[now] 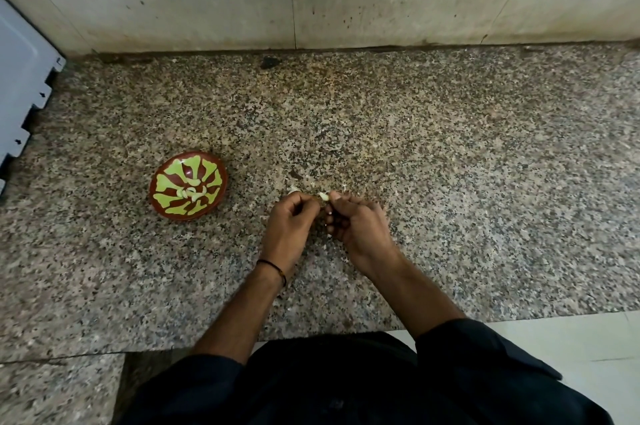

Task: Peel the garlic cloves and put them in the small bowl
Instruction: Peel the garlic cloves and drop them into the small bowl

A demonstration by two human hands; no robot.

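**Two grips working one garlic clove (323, 196) above the speckled desk (450, 182).**
The right grip (360, 227) pinches the garlic clove at its fingertips. The left grip (289, 223), fingers curled, pinches the end nearest it. The small bowl (173, 182) stands on the desk well to the left of the left grip and holds peeled cloves (194, 194). Pale skin scraps (345, 186) lie just beyond the grips.

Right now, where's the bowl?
Head view, left of centre: the bowl sits on the counter, left of the left hand, with peeled cloves inside.
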